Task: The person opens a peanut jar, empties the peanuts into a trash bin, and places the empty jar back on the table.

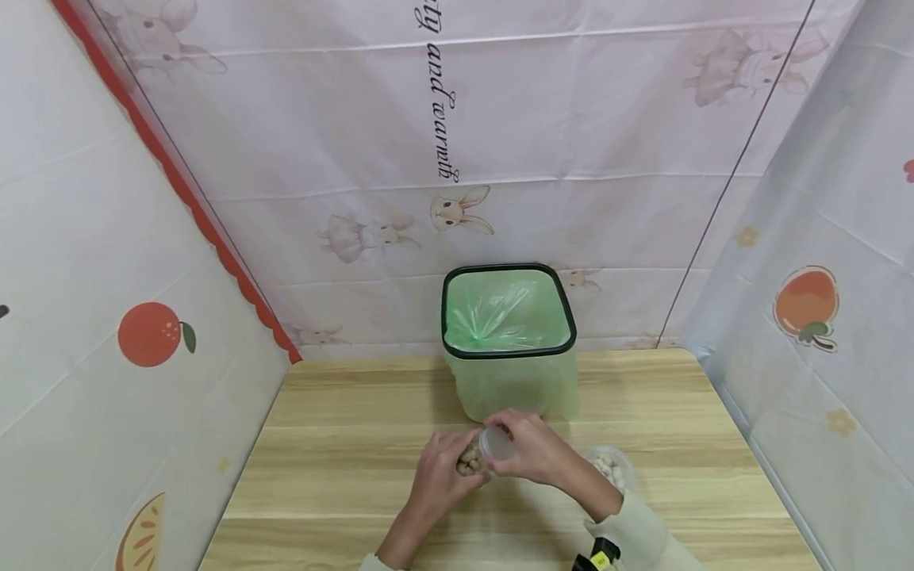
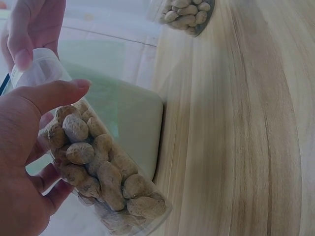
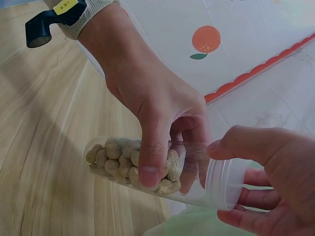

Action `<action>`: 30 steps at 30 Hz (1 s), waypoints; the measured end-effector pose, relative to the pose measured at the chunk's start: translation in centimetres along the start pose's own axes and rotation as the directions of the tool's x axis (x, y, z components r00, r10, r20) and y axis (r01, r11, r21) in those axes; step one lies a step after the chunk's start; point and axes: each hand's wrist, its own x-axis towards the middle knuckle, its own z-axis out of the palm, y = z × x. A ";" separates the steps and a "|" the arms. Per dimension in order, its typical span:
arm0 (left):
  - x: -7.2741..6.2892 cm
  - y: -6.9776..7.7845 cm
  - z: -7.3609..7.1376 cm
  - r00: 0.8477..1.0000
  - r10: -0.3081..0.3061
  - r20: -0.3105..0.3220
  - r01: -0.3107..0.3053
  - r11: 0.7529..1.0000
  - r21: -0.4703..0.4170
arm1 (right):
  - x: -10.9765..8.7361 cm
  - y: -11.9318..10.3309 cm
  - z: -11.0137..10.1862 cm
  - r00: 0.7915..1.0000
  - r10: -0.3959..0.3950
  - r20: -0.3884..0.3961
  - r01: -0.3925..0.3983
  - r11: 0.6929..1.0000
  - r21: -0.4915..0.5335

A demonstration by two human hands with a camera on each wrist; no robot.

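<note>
Left hand (image 1: 439, 474) curled round tilted peanut jar (image 2: 110, 182), above the wooden table (image 1: 321, 452) near the green bin (image 1: 510, 385); right hand (image 1: 531, 449) pinches its lid (image 3: 229, 183). Judged step: lid-turning, whether on or off cannot be told; next move calls for a steady jar grip

Jar (image 2: 110, 167), in front of the bin (image 1: 510, 388): clear plastic, smooth, glossy. Lid (image 3: 225, 184): translucent plastic, smooth. Peanuts (image 2: 80, 153): matt, rough, wrinkled shells. Bin: plastic, smooth, matt; rim (image 1: 508, 354): plastic, smooth. Liner (image 1: 493, 309), inside the bin: thin plastic film, wrinkled, glossy. Desk (image 1: 343, 444), beneath the bin: smooth, wood-grained. Drape (image 1: 607, 143), behind the bin: creased, cloth-like. Cuff (image 3: 93, 19): ribbed knit cloth, matt.
</note>
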 end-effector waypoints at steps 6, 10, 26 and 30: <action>0.0 0.0 0.1 1.000 -0.008 0.009 0.008 1.000 -0.005 | -0.2 -0.1 -0.2 1.000 -0.022 0.019 0.022 1.000 0.011; 0.1 0.1 0.0 1.000 -0.008 0.007 0.008 1.000 0.008 | -0.4 -0.1 -0.3 0.999 -0.037 0.036 0.036 0.999 0.017; 0.4 0.7 -0.1 1.000 0.008 -0.011 -0.007 1.000 0.019 | -0.2 -0.3 -0.6 0.998 0.068 0.003 -0.068 0.997 0.046; 0.3 0.8 -0.5 1.000 0.011 -0.008 -0.011 1.000 0.026 | -0.2 -0.6 -0.6 1.000 0.029 -0.001 -0.029 0.999 0.035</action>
